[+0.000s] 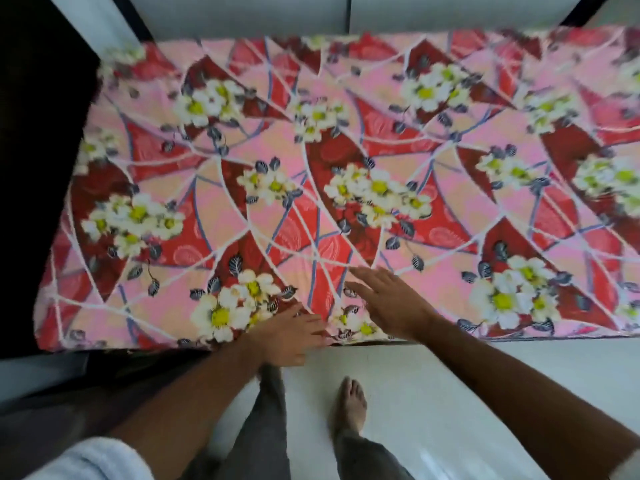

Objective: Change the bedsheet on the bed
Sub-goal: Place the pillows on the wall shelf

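A red and pink bedsheet [346, 161] printed with white flowers lies spread flat over the whole bed [194, 345], reaching all its visible edges. At the near edge, the right hand [388, 301] rests flat on the sheet, fingers straight. The blurred left hand [289, 336] sits at that edge, fingers extended. A bare foot [350, 405] stands on the pale floor [450, 393] below

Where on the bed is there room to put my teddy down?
Almost the whole flowered bedsheet is bare: the middle, the far side by the wall, and both ends. Only the near edge is busy, where the left hand and the right hand lie flat on the sheet. The pale floor by the bare foot is free too.
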